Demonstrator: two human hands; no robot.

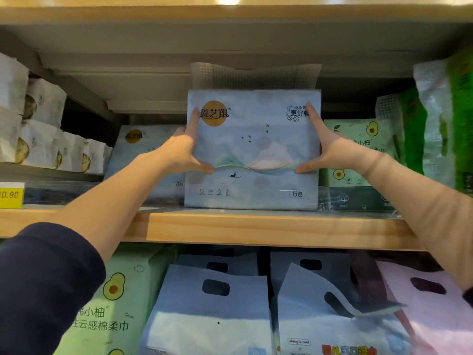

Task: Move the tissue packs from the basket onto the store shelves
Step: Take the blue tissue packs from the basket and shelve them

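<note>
**Tissue pack upright on the mid shelf, both hands on its sides**

The wooden shelf (pixel 256 228) fills the middle of the view, and I see no basket anywhere. The tissue pack (pixel 252 152) stands upright at the shelf's front centre with its printed face toward me. Its base is at the board, but I can't tell whether its full weight is down. A matching pack (pixel 135 149) sits just behind it to the left, and a green avocado pack (pixel 358 147) is close on the right.

My read on handling:
- **Weight and feel:** it looks light, soft and squashy, a plastic-film wrap around paper bundles.
- **Slip:** the film is probably slick, so a one-handed pinch could slide.
- **Damage:** it isn't fragile, but the corners dent and the thin top flap crumples.
- **Where to hold:** the two side edges at mid-height, squeezed evenly. I wouldn't use the flap.

The left hand (pixel 183 152) clasps the left edge. Its forefinger and thumb are splayed flat on the front, and the other fingers go round the side. The right hand (pixel 330 149) mirrors it on the right edge, with its other fingers hidden behind the pack.

A yellow price tag (pixel 10 194) sits at the far left.
</note>
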